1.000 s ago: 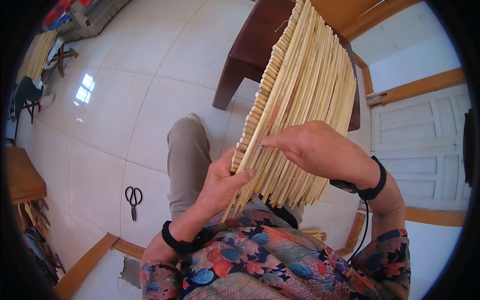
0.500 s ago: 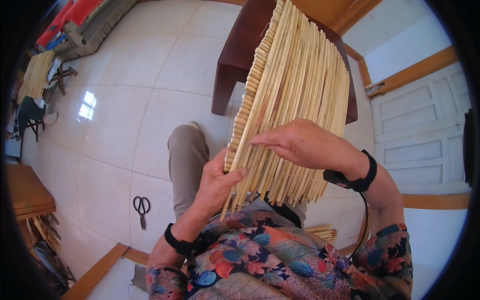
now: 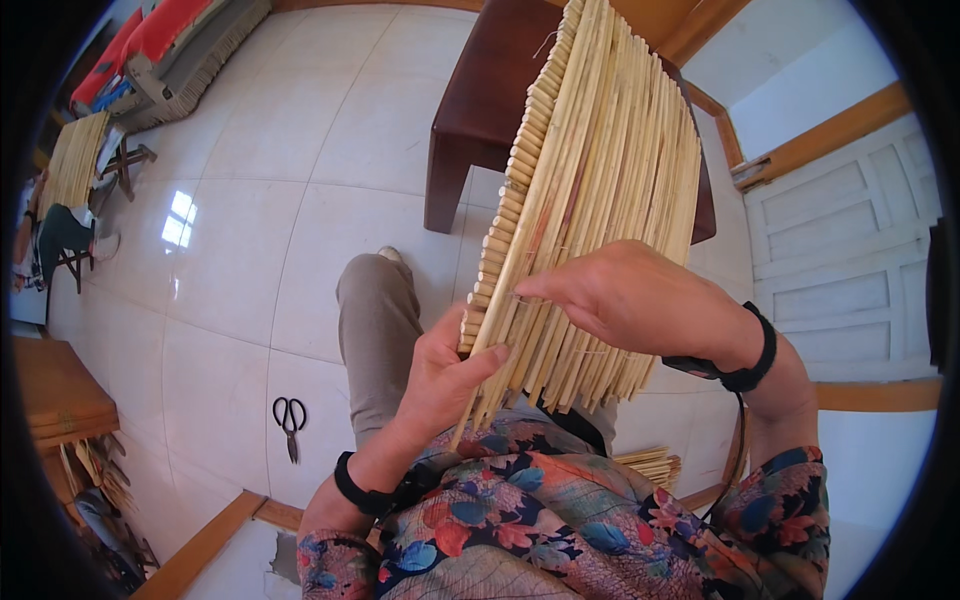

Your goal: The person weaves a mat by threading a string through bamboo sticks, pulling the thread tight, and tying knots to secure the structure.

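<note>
A long mat of pale cane sticks (image 3: 620,140), bound with thin cords and with round cut ends along its left edge, rests on a dark red wooden bench (image 3: 460,110) and reaches toward my lap. My left hand (image 3: 445,375) grips the near left edge, thumb over the sticks. My right hand (image 3: 625,295) lies over the mat with fingers curled and the index fingertip pressed at the binding; a thin thing at that fingertip is too small to name. Black-handled scissors (image 3: 290,430) lie on the floor to my left.
A person (image 3: 55,245) sits at far left beside another cane mat (image 3: 75,165). A fringed seat (image 3: 175,70) is at top left, a wooden box (image 3: 60,390) at lower left, a white panelled door (image 3: 840,260) at right. Loose sticks (image 3: 645,465) lie below the mat.
The view has shifted, so the floor and scissors appear slightly lower and further right. Both hands keep their places on the mat, with only slight movement at my right fingertip.
</note>
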